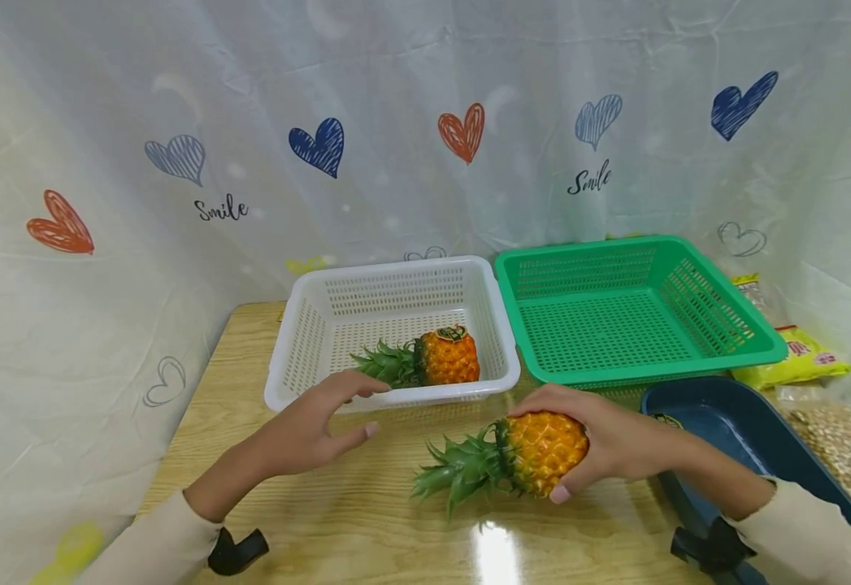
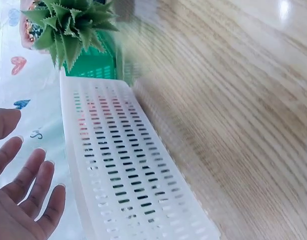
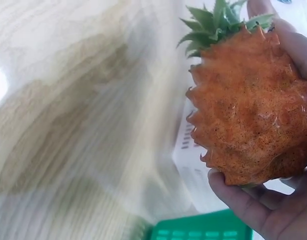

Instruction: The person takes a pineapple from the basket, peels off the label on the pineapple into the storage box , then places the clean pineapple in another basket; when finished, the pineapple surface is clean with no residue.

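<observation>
Orange pineapple (image 1: 548, 452), long axis sideways, crown (image 1: 466, 470) leftward

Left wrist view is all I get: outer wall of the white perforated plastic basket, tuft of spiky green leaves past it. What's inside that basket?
Observer: A pineapple with an orange body and green leafy crown, lying on its side in the white basket.

Operator: And the leaves I see, what part of that fruit is held?

Observer: Its orange body: the right hand grips the second pineapple there.

Operator: Anything at the near right of the green perforated plastic basket?

Observer: A dark blue tray, partly covered by the right forearm in the head view.
</observation>
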### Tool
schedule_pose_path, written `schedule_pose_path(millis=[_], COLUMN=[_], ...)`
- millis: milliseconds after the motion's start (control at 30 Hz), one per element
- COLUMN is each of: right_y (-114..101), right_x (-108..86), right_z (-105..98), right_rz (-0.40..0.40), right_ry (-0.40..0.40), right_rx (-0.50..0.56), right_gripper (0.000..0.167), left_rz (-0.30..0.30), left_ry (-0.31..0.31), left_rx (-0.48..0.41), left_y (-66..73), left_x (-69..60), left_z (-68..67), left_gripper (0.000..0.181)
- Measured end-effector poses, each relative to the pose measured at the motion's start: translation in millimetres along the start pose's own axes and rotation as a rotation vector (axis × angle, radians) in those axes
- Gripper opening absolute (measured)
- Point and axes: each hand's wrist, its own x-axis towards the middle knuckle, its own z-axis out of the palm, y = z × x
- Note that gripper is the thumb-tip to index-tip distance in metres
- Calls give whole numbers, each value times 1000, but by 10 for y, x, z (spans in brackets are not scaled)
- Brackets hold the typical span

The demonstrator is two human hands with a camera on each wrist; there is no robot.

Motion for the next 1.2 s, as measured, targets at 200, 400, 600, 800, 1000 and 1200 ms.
schedule_pose_path(millis=[200, 400, 600, 800, 1000, 1200], right_y=[5, 3, -36, -93, -132, -127], right_x=[-65, -99, -136, -146, -148, -162], right_z=[-94, -152, -222, -300, -384, -468], right_rz=[57, 72, 100, 105, 106, 108], right_ry=[2, 12, 61, 77, 99, 131], right_rx=[67, 101, 96, 103, 96, 69], right_gripper=[75, 71, 71, 72, 73, 75], left_rz=[-18, -117, -159, -185, -194, -184], left_ry=[38, -7, -45, -89, -124, -137], left_rx=[5, -18, -41, -58, -73, -69], left_y=[-149, -276, -356, -418, -467, -505], left_x=[26, 37, 58, 73, 73, 76], left_z=[-54, -90, -103, -98, -96, -71], left_gripper=[43, 47, 48, 50, 52, 48])
